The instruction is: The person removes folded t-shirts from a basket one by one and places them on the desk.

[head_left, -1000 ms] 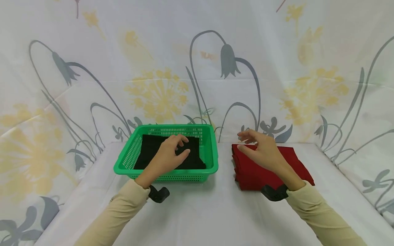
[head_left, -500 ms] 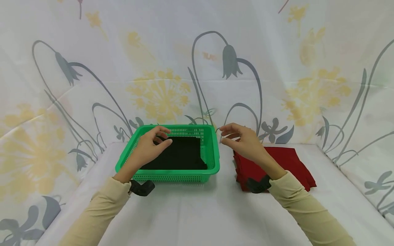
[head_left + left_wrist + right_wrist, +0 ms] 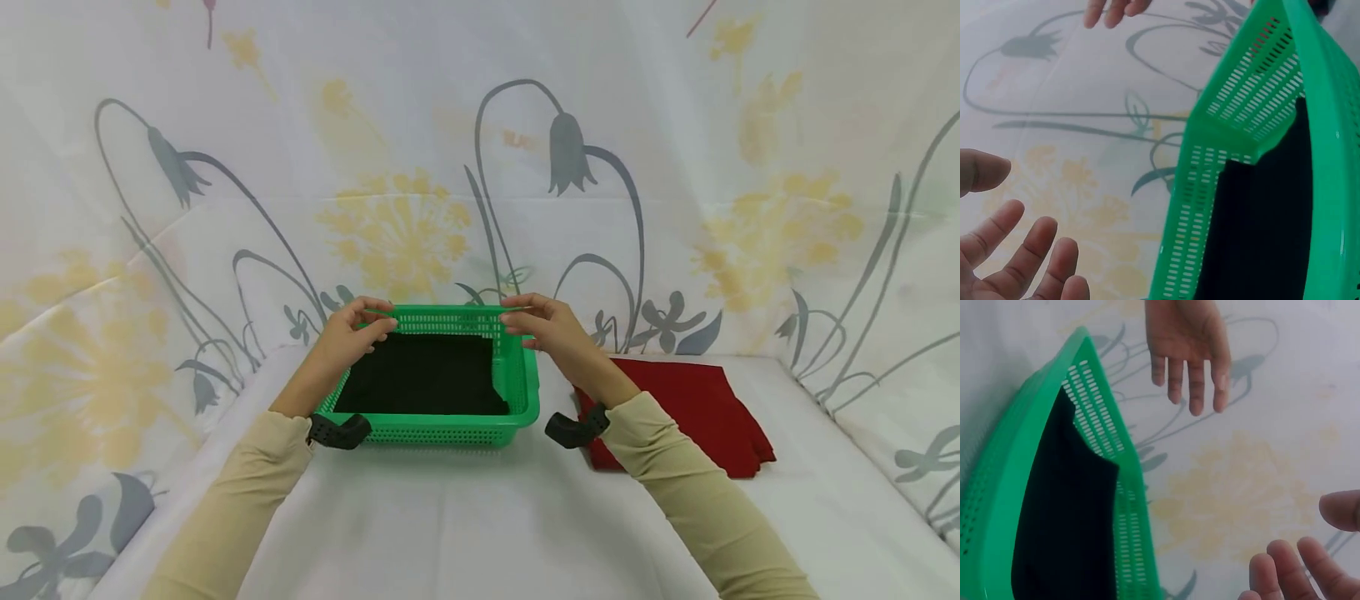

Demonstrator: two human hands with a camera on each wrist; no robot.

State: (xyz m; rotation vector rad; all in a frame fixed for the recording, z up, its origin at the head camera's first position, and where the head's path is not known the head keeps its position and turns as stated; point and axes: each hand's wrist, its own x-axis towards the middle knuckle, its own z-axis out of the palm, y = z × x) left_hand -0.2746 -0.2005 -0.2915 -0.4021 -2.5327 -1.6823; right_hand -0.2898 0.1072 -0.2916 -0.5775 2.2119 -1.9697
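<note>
A green plastic basket [image 3: 442,429] with slotted walls stands on the white cloth surface. Folded black fabric [image 3: 427,375] lies inside it. My left hand [image 3: 341,337] is raised over the basket's left side, its fingers loosely bent and holding nothing. Over the right side hovers my right hand [image 3: 558,333], likewise with bare space between thumb and fingers. Both wrist views show the hands apart from the basket rim [image 3: 1329,156]. Folded red fabric [image 3: 697,408] lies right of the basket, partly hidden by my right forearm.
A white curtain [image 3: 420,125] with grey and yellow flower prints rises behind the basket and along both sides. White cloth [image 3: 450,517] covers the surface in front. Black wrist cameras [image 3: 341,431] sit below both hands.
My left hand has moved left, from above the black fabric to the basket's left side. My right hand has moved left from above the red fabric to the basket's right side.
</note>
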